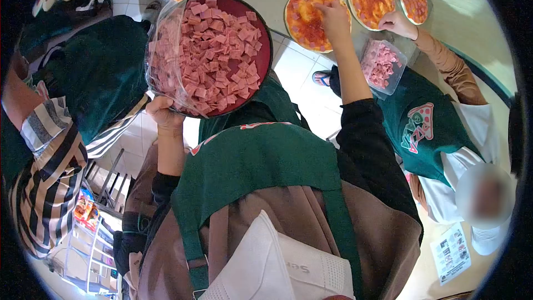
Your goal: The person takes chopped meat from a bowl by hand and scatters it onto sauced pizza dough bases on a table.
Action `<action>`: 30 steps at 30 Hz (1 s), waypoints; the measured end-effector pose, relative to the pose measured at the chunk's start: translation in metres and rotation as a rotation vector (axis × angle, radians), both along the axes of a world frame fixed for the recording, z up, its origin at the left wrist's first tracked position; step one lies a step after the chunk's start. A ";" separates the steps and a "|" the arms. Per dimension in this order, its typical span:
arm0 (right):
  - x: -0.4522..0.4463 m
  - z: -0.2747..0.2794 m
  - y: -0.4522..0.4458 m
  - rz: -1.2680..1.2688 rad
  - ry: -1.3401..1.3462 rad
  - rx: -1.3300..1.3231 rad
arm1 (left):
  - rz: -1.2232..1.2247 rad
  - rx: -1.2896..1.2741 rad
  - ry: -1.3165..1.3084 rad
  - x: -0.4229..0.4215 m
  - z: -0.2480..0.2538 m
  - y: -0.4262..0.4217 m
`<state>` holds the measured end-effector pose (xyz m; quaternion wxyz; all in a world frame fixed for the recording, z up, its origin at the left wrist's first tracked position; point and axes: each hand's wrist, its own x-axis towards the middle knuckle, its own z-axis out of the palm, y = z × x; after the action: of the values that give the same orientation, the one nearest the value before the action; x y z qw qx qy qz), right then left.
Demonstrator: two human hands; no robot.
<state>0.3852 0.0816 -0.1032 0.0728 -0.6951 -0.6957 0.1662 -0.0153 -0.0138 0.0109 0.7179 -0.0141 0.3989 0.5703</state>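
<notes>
The left hand [160,109] grips the dish [265,44] of ham pieces [227,50] near 7 o'clock; keeping it level should prevent spills. The right hand [336,21], fingers narrowed, is low over the pizza [305,32] toward 12 o'clock, on the desk [264,5]; whether it pinches ham, I cannot tell.

Red bowl [266,50], meat squares [222,55] inside; sauced pizza [307,23] on counter [261,1].

Printed sheet [451,254] (tilted), blue-strapped sandal [320,78] on pale floor tiles [294,65], white metal rack [91,255]
</notes>
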 end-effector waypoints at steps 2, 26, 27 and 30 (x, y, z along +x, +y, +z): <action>0.005 -0.002 -0.002 -0.022 -0.034 0.074 | -0.004 -0.007 -0.015 -0.001 0.000 -0.001; 0.019 -0.039 -0.011 -0.435 0.609 -0.044 | -0.021 -0.036 0.046 -0.005 -0.003 -0.008; 0.015 -0.033 -0.012 -0.434 0.609 -0.045 | -0.020 -0.036 0.045 -0.005 -0.003 -0.007; -0.001 -0.017 -0.019 -0.400 0.972 -0.041 | -0.023 -0.036 0.026 -0.004 0.002 -0.005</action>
<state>0.3837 0.0629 -0.1205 0.4037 -0.6583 -0.4320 0.4660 -0.0192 -0.0192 0.0126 0.7187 -0.0151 0.4187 0.5549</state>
